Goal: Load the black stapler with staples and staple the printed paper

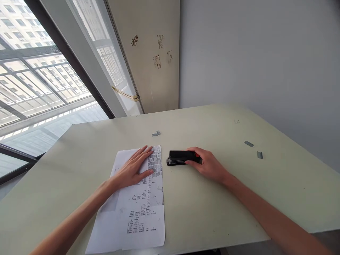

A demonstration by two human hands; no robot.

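My left hand [134,169] lies flat with fingers spread on the upper part of some printed paper [143,219], which rests on the pale table. Whether it is one sheet or a few stacked sheets I cannot tell. Just right of the paper's edge is a black stapler [182,156] with a red spot near its rear. The fingers of my right hand [209,163] are wrapped round the stapler's rear end. Its front end points left, toward the paper, with a small gap between them.
The pale green table [202,205] carries bits of grey tape [156,134] beyond the paper and more grey tape [249,143] at the right. A fridge [156,85] with worn patches stands behind the table. A grey wall [260,53] is at the right, a window [39,71] at the left.
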